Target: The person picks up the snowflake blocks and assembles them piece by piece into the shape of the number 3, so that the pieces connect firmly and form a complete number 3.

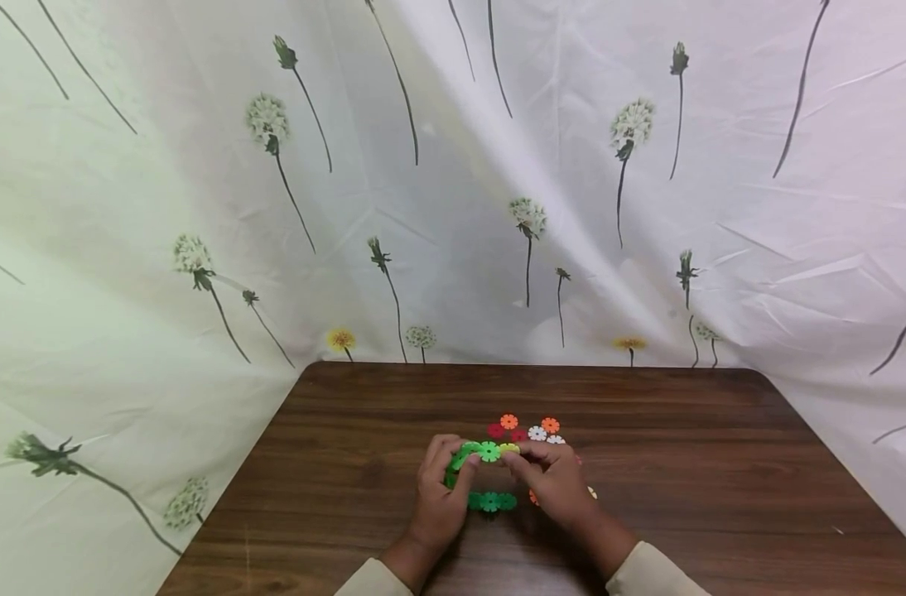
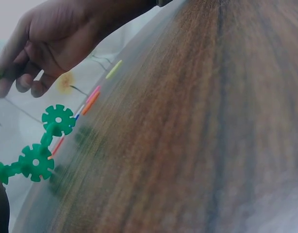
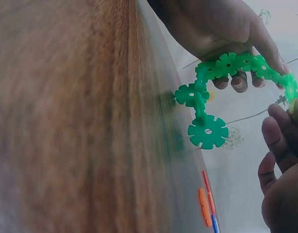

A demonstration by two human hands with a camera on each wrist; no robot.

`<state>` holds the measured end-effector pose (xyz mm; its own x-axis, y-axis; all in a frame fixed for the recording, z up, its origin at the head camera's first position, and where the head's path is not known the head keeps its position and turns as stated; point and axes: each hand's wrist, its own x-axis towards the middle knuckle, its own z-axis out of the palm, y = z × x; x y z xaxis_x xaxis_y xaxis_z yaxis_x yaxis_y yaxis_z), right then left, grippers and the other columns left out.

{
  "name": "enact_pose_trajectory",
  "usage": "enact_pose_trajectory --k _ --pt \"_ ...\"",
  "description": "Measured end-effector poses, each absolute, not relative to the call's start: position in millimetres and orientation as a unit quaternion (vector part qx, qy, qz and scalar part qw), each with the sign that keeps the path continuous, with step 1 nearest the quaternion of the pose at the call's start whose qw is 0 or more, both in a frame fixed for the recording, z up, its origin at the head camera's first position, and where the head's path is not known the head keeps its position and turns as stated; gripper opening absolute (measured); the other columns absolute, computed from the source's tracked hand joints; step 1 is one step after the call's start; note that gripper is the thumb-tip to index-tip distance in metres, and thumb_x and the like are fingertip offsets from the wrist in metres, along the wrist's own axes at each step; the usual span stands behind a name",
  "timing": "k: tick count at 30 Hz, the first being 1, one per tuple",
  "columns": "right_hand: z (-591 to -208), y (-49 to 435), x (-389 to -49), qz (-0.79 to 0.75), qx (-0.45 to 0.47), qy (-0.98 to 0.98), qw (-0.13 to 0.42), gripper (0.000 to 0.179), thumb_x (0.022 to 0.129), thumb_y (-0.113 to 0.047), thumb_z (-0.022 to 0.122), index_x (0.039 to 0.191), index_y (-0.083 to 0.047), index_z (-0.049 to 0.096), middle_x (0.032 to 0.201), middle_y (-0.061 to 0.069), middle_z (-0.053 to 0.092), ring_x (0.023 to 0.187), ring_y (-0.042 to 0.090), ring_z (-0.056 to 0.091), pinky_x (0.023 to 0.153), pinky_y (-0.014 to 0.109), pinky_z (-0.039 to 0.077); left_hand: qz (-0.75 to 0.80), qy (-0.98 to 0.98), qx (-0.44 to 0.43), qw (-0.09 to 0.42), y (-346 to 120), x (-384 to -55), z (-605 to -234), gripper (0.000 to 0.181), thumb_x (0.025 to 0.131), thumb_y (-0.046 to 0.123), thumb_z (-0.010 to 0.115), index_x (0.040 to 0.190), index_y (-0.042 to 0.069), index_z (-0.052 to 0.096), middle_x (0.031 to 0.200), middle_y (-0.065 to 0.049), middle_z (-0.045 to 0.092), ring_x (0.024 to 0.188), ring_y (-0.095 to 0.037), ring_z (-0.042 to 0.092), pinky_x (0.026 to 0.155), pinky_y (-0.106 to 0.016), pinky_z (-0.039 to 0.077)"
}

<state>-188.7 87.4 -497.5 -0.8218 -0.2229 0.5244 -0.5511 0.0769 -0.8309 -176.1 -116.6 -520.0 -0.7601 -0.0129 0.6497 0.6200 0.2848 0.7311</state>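
A curved chain of notched, flower-shaped plastic discs runs between the hands, light green on top and darker green at its lower end. My left hand grips the chain's light green stretch between thumb and fingers. At the chain's right end my right hand pinches a yellow disc, which touches or overlaps the last green one. In the right wrist view, the dark green tail hangs down from the left hand's side. The left wrist view shows that tail below the right hand.
Loose discs lie on the brown wooden table behind and beside the right hand: orange ones, red ones and white ones. Part of this group is hidden by the right hand. A flower-printed cloth hangs beyond the table's far edge.
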Motion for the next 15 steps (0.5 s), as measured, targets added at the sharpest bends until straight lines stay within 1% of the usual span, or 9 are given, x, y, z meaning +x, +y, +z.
enact_pose_trajectory --k 4,7,10,12,15 --pt "-499.6 86.2 -189.2 0.622 0.275 -0.72 0.133 0.013 0.103 -0.001 0.071 0.095 0.005 0.079 0.078 0.027 0.072 0.067 0.01 0.065 0.061 0.028 0.058 -0.565 -0.75 -0.197 0.28 -116.5 -175.9 -521.4 0.015 0.107 0.01 0.069 0.118 0.018 0.075 0.117 0.003 0.062 0.105 -0.007 0.063 0.09 -0.025 0.059" --pt "-500.2 85.8 -189.3 0.619 0.278 -0.722 0.132 0.014 0.103 -0.002 0.071 0.093 0.004 0.079 0.077 0.025 0.073 0.065 0.014 0.065 0.06 0.03 0.058 -0.571 -0.749 -0.189 0.277 -116.1 -175.3 -521.1 0.015 0.107 0.011 0.07 0.119 0.015 0.077 0.116 0.001 0.063 0.104 -0.007 0.063 0.09 -0.024 0.058" --pt "-501.0 85.9 -189.4 0.62 0.284 -0.718 0.134 0.015 0.103 -0.001 0.071 0.091 0.005 0.078 0.074 0.026 0.071 0.063 0.019 0.066 0.058 0.032 0.058 -0.574 -0.745 -0.19 0.281 -115.3 -174.3 -520.5 0.016 0.107 0.011 0.07 0.12 0.014 0.078 0.115 -0.001 0.063 0.104 -0.007 0.062 0.09 -0.023 0.058" --pt "-501.3 85.8 -189.2 0.621 0.289 -0.716 0.134 0.015 0.103 -0.001 0.071 0.091 0.005 0.077 0.073 0.028 0.07 0.062 0.023 0.066 0.056 0.033 0.057 -0.574 -0.744 -0.191 0.284 -114.9 -173.7 -520.9 0.017 0.106 0.01 0.071 0.12 0.015 0.079 0.115 -0.002 0.064 0.104 -0.007 0.062 0.089 -0.022 0.058" --pt "-501.5 85.8 -188.4 0.622 0.292 -0.715 0.13 0.016 0.103 -0.001 0.071 0.09 0.004 0.078 0.07 0.026 0.069 0.06 0.025 0.066 0.054 0.034 0.056 -0.575 -0.742 -0.191 0.287 -114.5 -173.1 -522.0 0.018 0.106 0.01 0.071 0.121 0.017 0.079 0.115 -0.002 0.065 0.103 -0.007 0.063 0.089 -0.023 0.058"
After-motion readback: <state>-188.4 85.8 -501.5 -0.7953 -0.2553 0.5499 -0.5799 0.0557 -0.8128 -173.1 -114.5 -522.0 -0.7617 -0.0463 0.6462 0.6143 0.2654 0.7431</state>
